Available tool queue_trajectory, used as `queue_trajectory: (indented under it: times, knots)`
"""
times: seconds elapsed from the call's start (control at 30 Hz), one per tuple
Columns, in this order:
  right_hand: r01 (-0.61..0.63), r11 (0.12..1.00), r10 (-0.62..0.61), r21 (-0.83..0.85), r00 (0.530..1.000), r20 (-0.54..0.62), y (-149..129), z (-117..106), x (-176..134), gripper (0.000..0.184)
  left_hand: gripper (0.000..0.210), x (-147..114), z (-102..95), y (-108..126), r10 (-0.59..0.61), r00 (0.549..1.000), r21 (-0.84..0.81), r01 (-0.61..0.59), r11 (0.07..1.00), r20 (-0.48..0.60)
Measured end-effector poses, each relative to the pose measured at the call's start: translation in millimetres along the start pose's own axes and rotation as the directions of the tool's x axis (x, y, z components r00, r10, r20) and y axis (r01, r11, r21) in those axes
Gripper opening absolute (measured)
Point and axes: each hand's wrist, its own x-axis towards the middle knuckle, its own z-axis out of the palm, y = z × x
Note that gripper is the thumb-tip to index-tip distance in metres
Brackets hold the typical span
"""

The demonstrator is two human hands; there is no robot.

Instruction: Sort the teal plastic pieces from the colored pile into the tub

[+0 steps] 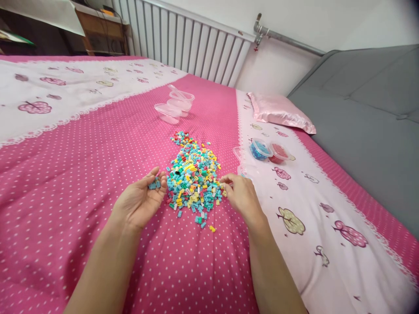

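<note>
At centre, your loosely curled left hand [144,200] cups bricks [154,184], likely light, stiff and best side-pinched; your right hand [241,194], nearly closed, has an unclear hold.

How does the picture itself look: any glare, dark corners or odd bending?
In the head view, light is soft and mostly even; the pillow has a glossy sheen; the right-hand corners darken; the radiator slants, perhaps from a tilted, wide-angle lens; anything between the right hand's fingertips is too small to make out.
</note>
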Motion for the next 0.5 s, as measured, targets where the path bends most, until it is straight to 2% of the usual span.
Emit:
queue_trajectory:
  times: [0.13, 0.23, 0.37, 0.5]
  knots:
    - [0.073, 0.997, -0.073, -0.011, 0.996, -0.041, -1.6, 2.3, 0.2, 0.027, 0.022, -0.6, -0.2, 1.8, -0.009, 0.999, -0.007, 0.009, 1.000, 0.033]
    - [0.125, 0.992, -0.125, -0.027, 0.992, -0.003, -3.7, 8.4, 0.5, 0.026, 0.024, -0.9, -0.9, 3.1, -0.010, 0.999, 0.007, 0.010, 1.000, 0.051]
    - [0.103, 0.990, -0.096, -0.092, 0.992, 0.077, -3.8, 19.8, 2.5, 0.024, 0.026, -1.2, -1.3, 3.8, -0.009, 0.999, -0.007, 0.010, 1.000, 0.050]
    - [0.078, 0.994, -0.074, -0.082, 0.996, 0.053, -1.3, 24.9, 4.6, 0.030, 0.026, -1.5, -1.0, 3.8, -0.006, 0.998, -0.024, 0.007, 1.000, 0.055]
